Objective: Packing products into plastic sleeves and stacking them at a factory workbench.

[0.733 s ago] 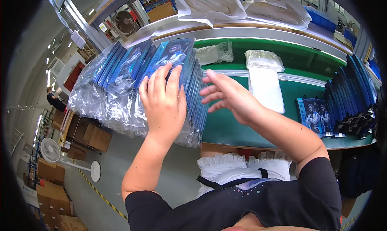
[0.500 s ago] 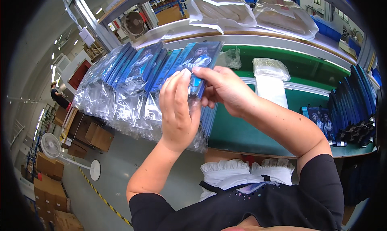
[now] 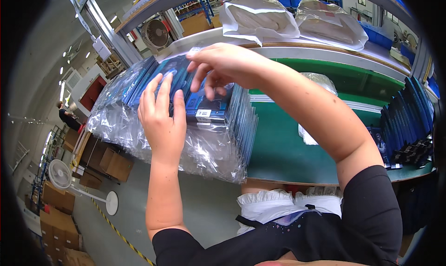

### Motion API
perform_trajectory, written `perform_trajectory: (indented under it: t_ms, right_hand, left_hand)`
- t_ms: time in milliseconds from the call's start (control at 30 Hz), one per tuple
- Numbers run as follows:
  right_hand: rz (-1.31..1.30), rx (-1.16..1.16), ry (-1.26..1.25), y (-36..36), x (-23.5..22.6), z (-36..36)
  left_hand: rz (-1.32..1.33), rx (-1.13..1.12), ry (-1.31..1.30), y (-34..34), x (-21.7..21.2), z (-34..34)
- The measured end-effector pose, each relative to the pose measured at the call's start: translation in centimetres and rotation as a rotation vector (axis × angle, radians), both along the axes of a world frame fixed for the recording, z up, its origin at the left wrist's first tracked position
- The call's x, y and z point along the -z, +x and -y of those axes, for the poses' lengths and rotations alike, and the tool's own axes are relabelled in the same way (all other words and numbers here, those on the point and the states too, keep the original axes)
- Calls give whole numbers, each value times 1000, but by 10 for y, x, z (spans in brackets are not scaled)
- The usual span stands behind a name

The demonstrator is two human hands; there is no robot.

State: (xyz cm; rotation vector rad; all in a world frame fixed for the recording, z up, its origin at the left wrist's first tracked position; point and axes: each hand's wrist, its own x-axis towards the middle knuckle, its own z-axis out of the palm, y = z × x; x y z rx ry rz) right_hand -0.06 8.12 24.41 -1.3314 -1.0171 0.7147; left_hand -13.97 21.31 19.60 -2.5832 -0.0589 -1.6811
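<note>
Rows of flat blue printed boxes in clear plastic sleeves (image 3: pixel 139 82) lean against each other on the left part of the bench, their loose plastic ends (image 3: pixel 211 150) hanging over the front edge. My left hand (image 3: pixel 160 117) is over the middle of these rows, fingers spread, holding nothing. Above the nearer row my right hand (image 3: pixel 227 66) is raised with its fingers bent and apart, nothing visible in it. Just below it lies a blue box with a white label (image 3: pixel 203 113). My hands and forearm hide part of the rows.
A pile of clear bags (image 3: pixel 320 82) lies partly behind my right forearm on the green bench top (image 3: pixel 278 145). Unwrapped blue boxes (image 3: pixel 404 122) stand in a fanned row at the right. Large plastic bags (image 3: pixel 260 17) rest on the shelf above. A white fan (image 3: pixel 59 173) stands at left.
Both hands have let go of the sleeved blue box they held. My left hand has moved left, and my right hand has risen and shifted left over the rows.
</note>
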Motion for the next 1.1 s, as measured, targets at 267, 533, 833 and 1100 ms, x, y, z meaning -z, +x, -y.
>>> perform_trajectory:
  t_ms: [267, 533, 833, 1100]
  right_hand:
    - [201, 502, -163, -11, 58, 43]
    - [-148, 352, -164, -7, 58, 47]
    - [-234, 256, 231, -26, 2, 6]
    - [-5, 121, -59, -19, 24, 17]
  left_hand:
    - [-19, -77, 47, 11, 7, -1]
    - [154, 10, 109, -26, -7, 21]
    - [413, 127, 255, -46, -41, 31]
    - [-114, 54, -151, -6, -28, -1]
